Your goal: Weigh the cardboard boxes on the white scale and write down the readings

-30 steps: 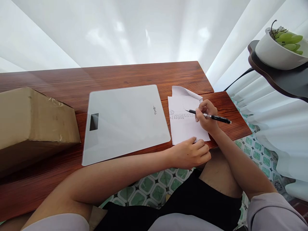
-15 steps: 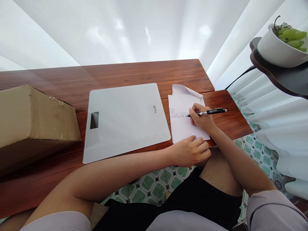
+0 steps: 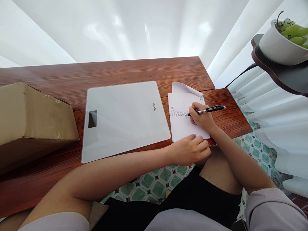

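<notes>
My right hand (image 3: 201,117) is closed around a black click pen (image 3: 211,109), held at a slant. Its tip meets the white paper sheet (image 3: 184,130) at the end of small handwritten rows. At the far side, the paper's top edge is folded and curls up. Bent and slightly apart, the fingers of my left hand (image 3: 191,149) rest over the sheet's near edge, by the table edge. Its thumb and some fingertips are hidden. Left of the paper lies a flat white bathroom scale (image 3: 127,118), with a dark display window at its left end.
A cardboard box (image 3: 48,118) stands on the wooden table (image 3: 134,72) at the left. At the upper right, a white bowl (image 3: 281,46) of green grapes (image 3: 295,32) sits on a dark raised shelf (image 3: 284,75). White curtains (image 3: 120,29) hang behind the table.
The view has shifted slightly. The pen's rear end is tipped up a little more, its tip still at the writing. My left hand stays in place.
</notes>
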`<state>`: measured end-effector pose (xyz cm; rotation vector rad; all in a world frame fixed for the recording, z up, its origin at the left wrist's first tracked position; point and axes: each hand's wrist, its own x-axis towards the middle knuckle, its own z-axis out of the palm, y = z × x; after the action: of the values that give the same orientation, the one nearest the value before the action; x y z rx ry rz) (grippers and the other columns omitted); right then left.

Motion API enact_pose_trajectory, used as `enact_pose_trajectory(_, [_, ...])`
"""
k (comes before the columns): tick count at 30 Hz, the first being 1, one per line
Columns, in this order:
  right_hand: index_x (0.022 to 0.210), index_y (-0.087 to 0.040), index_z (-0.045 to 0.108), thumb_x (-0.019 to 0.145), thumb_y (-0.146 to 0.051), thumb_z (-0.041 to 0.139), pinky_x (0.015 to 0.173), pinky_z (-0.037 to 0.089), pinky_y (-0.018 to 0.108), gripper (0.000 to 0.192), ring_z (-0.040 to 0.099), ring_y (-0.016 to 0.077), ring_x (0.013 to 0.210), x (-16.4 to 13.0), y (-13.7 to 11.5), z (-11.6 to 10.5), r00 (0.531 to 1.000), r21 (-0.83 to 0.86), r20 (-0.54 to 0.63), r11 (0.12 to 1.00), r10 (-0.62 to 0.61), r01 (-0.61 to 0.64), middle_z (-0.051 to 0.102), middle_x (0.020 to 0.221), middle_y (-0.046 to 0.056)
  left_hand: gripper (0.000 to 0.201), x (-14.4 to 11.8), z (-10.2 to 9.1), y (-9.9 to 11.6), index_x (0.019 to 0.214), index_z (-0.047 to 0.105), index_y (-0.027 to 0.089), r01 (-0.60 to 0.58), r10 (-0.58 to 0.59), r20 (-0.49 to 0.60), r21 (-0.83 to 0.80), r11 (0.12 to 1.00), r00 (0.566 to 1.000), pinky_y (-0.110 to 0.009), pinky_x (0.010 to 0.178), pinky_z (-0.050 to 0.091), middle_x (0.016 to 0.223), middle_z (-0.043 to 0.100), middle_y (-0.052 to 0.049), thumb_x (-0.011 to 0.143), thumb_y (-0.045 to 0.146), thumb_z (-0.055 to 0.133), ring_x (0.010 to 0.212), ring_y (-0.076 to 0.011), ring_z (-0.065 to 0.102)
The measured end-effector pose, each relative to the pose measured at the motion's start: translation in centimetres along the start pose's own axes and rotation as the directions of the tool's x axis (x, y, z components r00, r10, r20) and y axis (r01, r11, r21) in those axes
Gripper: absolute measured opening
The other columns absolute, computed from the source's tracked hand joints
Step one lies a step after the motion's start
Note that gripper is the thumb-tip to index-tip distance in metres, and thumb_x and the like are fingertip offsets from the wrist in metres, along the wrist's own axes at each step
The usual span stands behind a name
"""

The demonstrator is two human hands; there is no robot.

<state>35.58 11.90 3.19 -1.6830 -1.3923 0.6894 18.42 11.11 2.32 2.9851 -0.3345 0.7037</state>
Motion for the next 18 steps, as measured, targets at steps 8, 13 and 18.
enact_pose_trajectory(8, [0.065,-0.025,0.041,0.095,-0.038,0.058,0.043,0.044,0.026,0.036,0.051,0.0123,0.038,-0.04,0.06,0.04,1.000,0.043,0.001,0.999,0.013,-0.013,0.058,0.048,-0.004,0.020,-0.06,0.01,0.02,0.102,0.062,0.011,0.000,0.000,-0.012,-0.014,1.000,1.000,-0.037,0.070,0.040,0.094,0.059,-0.009,0.093,0.010,0.044,0.081,-0.0224,0.054])
enact_pose_trajectory(13, [0.065,-0.025,0.041,0.095,-0.040,0.060,0.042,0.045,0.025,0.038,0.051,0.0120,0.038,0.08,0.15,0.07,1.000,0.031,-0.011,0.999,0.029,-0.029,0.058,0.049,-0.004,0.017,-0.01,-0.08,-0.06,0.100,0.059,0.012,-0.006,0.006,0.009,-0.013,1.000,1.000,-0.037,0.071,0.040,0.093,0.058,-0.009,0.092,0.009,0.045,0.080,-0.0222,0.053])
enact_pose_trajectory(18, [0.064,-0.025,0.040,0.094,-0.037,0.060,0.039,0.043,0.022,0.038,0.050,0.0105,0.036,0.09,0.17,0.14,1.000,0.062,-0.029,0.998,0.003,-0.002,0.057,0.046,-0.005,0.017,-0.05,-0.11,-0.11,0.101,0.060,0.013,-0.001,0.001,0.005,-0.018,1.000,1.000,-0.036,0.072,0.040,0.094,0.059,-0.009,0.094,0.010,0.044,0.081,-0.0217,0.053])
